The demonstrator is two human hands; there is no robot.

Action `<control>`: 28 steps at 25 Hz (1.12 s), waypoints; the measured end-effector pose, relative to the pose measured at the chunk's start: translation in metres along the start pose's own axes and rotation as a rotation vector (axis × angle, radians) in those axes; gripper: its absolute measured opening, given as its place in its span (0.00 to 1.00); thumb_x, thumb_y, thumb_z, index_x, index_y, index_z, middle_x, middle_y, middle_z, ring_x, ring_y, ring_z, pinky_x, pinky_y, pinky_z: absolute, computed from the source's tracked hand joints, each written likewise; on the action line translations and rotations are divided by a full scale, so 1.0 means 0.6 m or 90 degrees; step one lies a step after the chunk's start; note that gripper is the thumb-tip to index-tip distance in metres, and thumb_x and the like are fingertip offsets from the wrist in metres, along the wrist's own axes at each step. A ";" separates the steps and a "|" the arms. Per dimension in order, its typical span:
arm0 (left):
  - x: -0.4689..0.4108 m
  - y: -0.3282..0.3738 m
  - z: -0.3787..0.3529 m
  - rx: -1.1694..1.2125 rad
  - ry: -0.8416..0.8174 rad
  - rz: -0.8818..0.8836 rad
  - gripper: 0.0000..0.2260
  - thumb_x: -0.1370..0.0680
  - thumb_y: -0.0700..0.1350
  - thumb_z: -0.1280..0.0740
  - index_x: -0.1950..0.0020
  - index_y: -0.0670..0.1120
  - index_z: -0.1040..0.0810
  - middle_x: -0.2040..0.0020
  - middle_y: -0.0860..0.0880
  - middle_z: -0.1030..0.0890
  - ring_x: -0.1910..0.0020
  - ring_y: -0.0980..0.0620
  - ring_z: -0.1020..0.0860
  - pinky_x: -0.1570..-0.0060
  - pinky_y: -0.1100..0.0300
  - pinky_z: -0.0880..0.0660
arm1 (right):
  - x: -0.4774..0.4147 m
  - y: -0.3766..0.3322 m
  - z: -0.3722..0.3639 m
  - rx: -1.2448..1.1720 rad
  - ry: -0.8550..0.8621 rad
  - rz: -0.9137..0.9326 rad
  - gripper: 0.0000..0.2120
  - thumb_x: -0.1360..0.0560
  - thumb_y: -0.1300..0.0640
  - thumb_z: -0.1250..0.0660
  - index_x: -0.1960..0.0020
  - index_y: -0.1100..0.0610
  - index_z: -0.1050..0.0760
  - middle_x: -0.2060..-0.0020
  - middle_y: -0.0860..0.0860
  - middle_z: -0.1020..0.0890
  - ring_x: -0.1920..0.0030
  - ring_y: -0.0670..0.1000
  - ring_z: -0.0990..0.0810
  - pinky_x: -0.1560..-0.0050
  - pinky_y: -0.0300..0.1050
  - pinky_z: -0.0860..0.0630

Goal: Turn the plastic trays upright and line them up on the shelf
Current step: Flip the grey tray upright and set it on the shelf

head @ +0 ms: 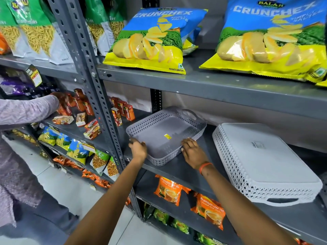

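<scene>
**Squaring the grey tray on the shelf, white tray yet to flip**

Nearest to me, my left hand (138,149) sits on the front left corner of the grey tray (165,134), and my right hand (193,151) is at its front right corner. The left fingers (136,140) curl narrowly over the rim, thumb hooked on the lattice wall, so I judge this a light hold on the corner. The right fingers (188,142) lie nearly flat and close together against the rim and the shelf (178,169); I cannot tell whether they wrap the wall or only press on it.

The grey tray already stands upright, open side up, with a small yellow sticker (167,136) on its floor. It sits skewed, its near corner at the shelf's front edge. To do this step well, I think I should keep both corners held evenly, turn the tray until its long side runs parallel to the shelf edge, then slide it rather than lift it.

Further right, well apart from my hands, the white tray (265,163) lies bottom up, handle slot facing me. It needs turning over and setting beside the grey one.

Above, bags of potato wafers (150,39) lie on the upper shelf.
</scene>
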State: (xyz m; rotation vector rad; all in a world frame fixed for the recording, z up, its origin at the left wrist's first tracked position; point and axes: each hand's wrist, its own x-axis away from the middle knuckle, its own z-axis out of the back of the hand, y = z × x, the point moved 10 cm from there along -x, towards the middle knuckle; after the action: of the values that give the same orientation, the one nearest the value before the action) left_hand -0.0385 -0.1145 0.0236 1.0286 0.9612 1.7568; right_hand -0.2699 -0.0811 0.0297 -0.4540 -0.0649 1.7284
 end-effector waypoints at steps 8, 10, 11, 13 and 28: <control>0.096 0.022 -0.107 -0.598 -0.080 -0.322 0.34 0.21 0.62 0.48 0.25 0.37 0.46 0.22 0.38 0.50 0.23 0.40 0.57 0.25 0.45 0.61 | -0.025 0.046 0.003 0.045 -0.030 -0.016 0.23 0.23 0.66 0.45 0.28 0.63 0.40 0.28 0.58 0.35 0.26 0.56 0.41 0.25 0.50 0.42; 0.124 0.031 -0.133 -0.590 -0.114 -0.415 0.21 0.19 0.56 0.46 0.33 0.45 0.29 0.30 0.43 0.29 0.25 0.46 0.41 0.24 0.47 0.61 | -0.035 0.071 0.007 0.067 -0.058 -0.046 0.24 0.24 0.67 0.45 0.28 0.62 0.41 0.27 0.57 0.36 0.26 0.55 0.41 0.25 0.51 0.40; 0.130 0.038 -0.130 -0.585 -0.107 -0.439 0.16 0.19 0.53 0.45 0.40 0.46 0.24 0.37 0.44 0.22 0.29 0.47 0.33 0.24 0.49 0.59 | -0.037 0.077 0.007 0.075 -0.070 -0.050 0.24 0.25 0.68 0.45 0.28 0.62 0.40 0.27 0.57 0.36 0.26 0.56 0.41 0.26 0.51 0.40; 0.127 0.049 -0.110 -0.611 -0.084 -0.459 0.12 0.18 0.46 0.43 0.45 0.46 0.21 0.46 0.43 0.17 0.38 0.46 0.25 0.24 0.53 0.48 | -0.038 0.074 0.009 0.080 -0.061 -0.030 0.23 0.26 0.69 0.43 0.30 0.62 0.36 0.30 0.58 0.32 0.29 0.58 0.37 0.28 0.52 0.36; -0.017 0.028 0.030 -0.759 -0.086 -0.397 0.17 0.24 0.30 0.41 0.36 0.41 0.30 0.34 0.40 0.27 0.35 0.40 0.28 0.41 0.43 0.25 | 0.066 -0.050 0.013 0.131 0.137 0.038 0.18 0.38 0.67 0.25 0.49 0.58 0.20 0.61 0.53 0.16 0.60 0.57 0.19 0.56 0.47 0.19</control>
State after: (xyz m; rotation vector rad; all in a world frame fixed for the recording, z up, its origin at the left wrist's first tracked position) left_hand -0.0238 -0.1259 0.0428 0.0363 0.0091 1.3165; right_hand -0.2497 -0.0352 0.0351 -0.4904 0.2820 1.7134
